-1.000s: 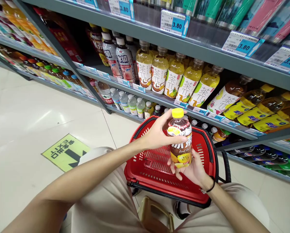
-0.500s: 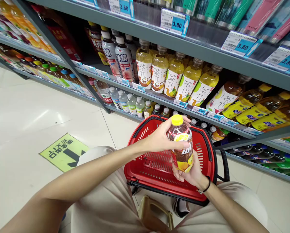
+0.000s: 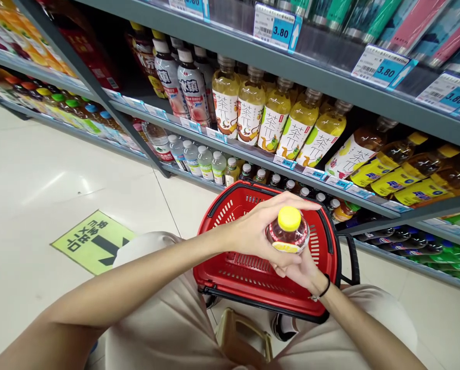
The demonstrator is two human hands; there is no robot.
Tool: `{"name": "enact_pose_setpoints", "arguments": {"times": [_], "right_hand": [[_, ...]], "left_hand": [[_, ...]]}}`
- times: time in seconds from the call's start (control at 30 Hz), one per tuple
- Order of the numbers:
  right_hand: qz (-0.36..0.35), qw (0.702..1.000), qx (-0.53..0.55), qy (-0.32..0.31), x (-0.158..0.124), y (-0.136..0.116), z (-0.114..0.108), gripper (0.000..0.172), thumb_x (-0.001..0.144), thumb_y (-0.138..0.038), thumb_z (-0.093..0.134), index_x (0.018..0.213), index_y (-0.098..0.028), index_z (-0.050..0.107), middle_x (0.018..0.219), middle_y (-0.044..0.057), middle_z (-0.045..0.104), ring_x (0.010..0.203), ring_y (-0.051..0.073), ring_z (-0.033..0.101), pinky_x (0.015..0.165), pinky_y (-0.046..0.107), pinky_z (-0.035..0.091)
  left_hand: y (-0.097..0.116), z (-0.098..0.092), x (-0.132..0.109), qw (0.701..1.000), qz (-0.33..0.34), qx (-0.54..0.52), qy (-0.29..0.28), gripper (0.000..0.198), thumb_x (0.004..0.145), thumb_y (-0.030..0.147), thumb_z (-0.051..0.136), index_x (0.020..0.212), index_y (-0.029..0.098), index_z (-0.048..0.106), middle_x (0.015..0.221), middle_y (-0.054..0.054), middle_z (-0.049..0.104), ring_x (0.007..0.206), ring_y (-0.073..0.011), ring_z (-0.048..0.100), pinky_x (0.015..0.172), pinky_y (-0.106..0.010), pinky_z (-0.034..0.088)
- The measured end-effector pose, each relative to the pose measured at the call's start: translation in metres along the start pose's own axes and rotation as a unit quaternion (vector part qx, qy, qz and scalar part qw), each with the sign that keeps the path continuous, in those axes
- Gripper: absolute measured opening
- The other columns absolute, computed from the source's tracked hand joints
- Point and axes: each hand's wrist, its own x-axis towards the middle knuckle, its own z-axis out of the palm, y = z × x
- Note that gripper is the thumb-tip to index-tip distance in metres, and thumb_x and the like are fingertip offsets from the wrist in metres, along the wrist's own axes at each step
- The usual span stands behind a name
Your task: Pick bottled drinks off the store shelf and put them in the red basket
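Note:
I hold an iced tea bottle (image 3: 288,234) with a yellow cap upright, seen from above, over a red shopping basket (image 3: 222,216). My left hand (image 3: 256,234) wraps around its upper part from the left. My right hand (image 3: 305,270) grips it from below, mostly hidden under the bottle. The basket sits on the floor in front of my knees, and its inside shows nothing but red mesh.
A grey store shelf (image 3: 330,85) runs along the right with rows of yellow tea bottles (image 3: 276,121), pink-labelled bottles (image 3: 187,87) and blue price tags (image 3: 278,28). Lower shelves hold small bottles (image 3: 206,162). A green floor sticker (image 3: 94,241) lies to the left on white tiles.
The bottle has come down from chest height toward the basket and now stands more upright under the camera. Both hands have kept their hold on it.

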Motion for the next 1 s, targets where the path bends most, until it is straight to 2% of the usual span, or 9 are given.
{"name": "enact_pose_setpoints", "arguments": {"times": [0.1, 0.17, 0.33, 0.5, 0.6, 0.67, 0.8, 0.9, 1.0], "right_hand": [[-0.039, 0.999, -0.020, 0.020, -0.003, -0.010, -0.003, 0.064, 0.075, -0.076, 0.079, 0.108, -0.021, 0.073, 0.099, 0.007, 0.076, 0.068, 0.019, 0.064, 0.050, 0.027, 0.050], [-0.058, 0.998, -0.038, 0.013, -0.006, -0.016, -0.005, 0.065, 0.072, -0.073, 0.084, 0.113, -0.022, 0.073, 0.106, 0.008, 0.077, 0.069, 0.018, 0.064, 0.052, 0.027, 0.051], [-0.085, 0.995, -0.057, -0.021, -0.008, -0.024, -0.005, 0.051, 0.080, -0.065, 0.082, 0.106, -0.021, 0.074, 0.085, 0.004, 0.074, 0.060, 0.014, 0.058, 0.052, 0.025, 0.052], [-0.023, 0.998, -0.051, -0.025, -0.004, -0.014, -0.004, 0.063, 0.091, -0.076, 0.056, 0.092, -0.015, 0.071, 0.067, 0.005, 0.067, 0.043, 0.013, 0.049, 0.036, 0.022, 0.037], [0.026, 0.996, -0.038, -0.079, -0.001, 0.001, -0.015, 0.078, 0.090, -0.085, 0.043, 0.079, -0.012, 0.068, 0.062, 0.006, 0.066, 0.031, 0.005, 0.027, 0.030, 0.019, 0.020], [0.048, 0.991, -0.032, -0.125, 0.001, 0.011, -0.026, 0.080, 0.087, -0.087, 0.042, 0.075, -0.012, 0.066, 0.054, 0.003, 0.060, 0.030, 0.002, 0.017, 0.029, 0.018, 0.014], [0.122, 0.975, -0.056, -0.175, 0.006, 0.022, -0.042, 0.078, 0.087, -0.087, 0.036, 0.076, -0.014, 0.064, 0.048, 0.002, 0.057, 0.027, 0.006, 0.018, 0.026, 0.020, 0.016], [0.171, 0.967, -0.079, -0.169, 0.009, 0.025, -0.045, 0.068, 0.090, -0.082, 0.042, 0.075, -0.017, 0.058, 0.049, 0.001, 0.058, 0.028, 0.006, 0.017, 0.028, 0.021, 0.020], [0.167, 0.972, -0.077, -0.149, 0.012, 0.026, -0.044, 0.059, 0.089, -0.076, 0.053, 0.076, -0.019, 0.055, 0.047, -0.003, 0.052, 0.030, 0.005, 0.016, 0.030, 0.019, 0.020]], "left_hand": [[-0.006, -0.005, 0.000, 1.000, -0.005, -0.007, 0.001, 0.105, 0.057, 0.036, 0.094, 0.152, 0.025, 0.051, 0.141, -0.014, 0.061, 0.127, -0.0342, 0.060, 0.113, -0.050, 0.047], [-0.010, -0.007, -0.001, 0.999, -0.016, -0.031, 0.012, 0.106, 0.051, 0.039, 0.095, 0.148, 0.024, 0.054, 0.139, -0.014, 0.063, 0.125, -0.0349, 0.062, 0.113, -0.050, 0.047], [-0.011, -0.006, -0.005, 0.995, -0.049, -0.081, 0.024, 0.089, 0.054, 0.038, 0.098, 0.136, 0.022, 0.064, 0.133, -0.013, 0.068, 0.120, -0.0326, 0.067, 0.106, -0.044, 0.053], [-0.001, -0.002, -0.006, 0.992, -0.084, -0.090, 0.014, 0.084, 0.065, 0.038, 0.095, 0.140, 0.022, 0.062, 0.131, -0.012, 0.069, 0.117, -0.0292, 0.069, 0.104, -0.040, 0.054], [0.004, 0.003, -0.003, 0.993, -0.098, -0.060, -0.012, 0.076, 0.070, 0.043, 0.091, 0.136, 0.018, 0.062, 0.127, -0.013, 0.070, 0.113, -0.0288, 0.069, 0.103, -0.041, 0.055], [0.005, 0.008, -0.002, 0.994, -0.096, -0.054, -0.027, 0.070, 0.074, 0.043, 0.086, 0.133, 0.014, 0.062, 0.125, -0.015, 0.070, 0.110, -0.0282, 0.069, 0.101, -0.040, 0.055], [0.002, 0.018, -0.003, 0.995, -0.053, -0.078, -0.034, 0.069, 0.078, 0.034, 0.081, 0.140, 0.016, 0.056, 0.133, -0.015, 0.067, 0.113, -0.0262, 0.070, 0.103, -0.037, 0.055], [0.000, 0.022, -0.005, 0.996, -0.060, -0.067, -0.021, 0.072, 0.075, 0.035, 0.085, 0.139, 0.017, 0.057, 0.135, -0.014, 0.067, 0.117, -0.0274, 0.069, 0.104, -0.037, 0.054], [0.001, 0.024, -0.006, 0.997, -0.079, -0.008, -0.003, 0.074, 0.070, 0.044, 0.090, 0.133, 0.017, 0.059, 0.125, -0.012, 0.069, 0.112, -0.0279, 0.068, 0.102, -0.039, 0.055]]}}
